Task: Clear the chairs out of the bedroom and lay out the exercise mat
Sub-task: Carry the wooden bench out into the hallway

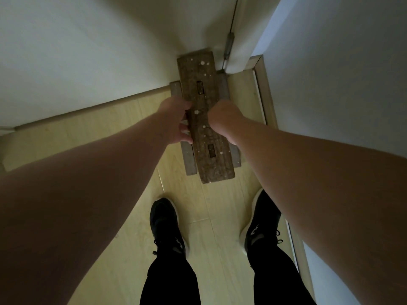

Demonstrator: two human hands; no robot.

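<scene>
Long wooden stool (201, 126), far end against the wall (88, 51), its long axis pointing straight away from the person; left hand (177, 122) and right hand (223, 121) grip opposite long edges at mid-length.

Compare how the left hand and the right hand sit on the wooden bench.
The left hand grips the wooden bench by its left edge; the right hand takes the right edge. The left hand's fingers show, curled at the edge; the right hand shows only its back, its fingers hidden. Both hands sit near the middle of the wooden bench, between its two slots.
</scene>
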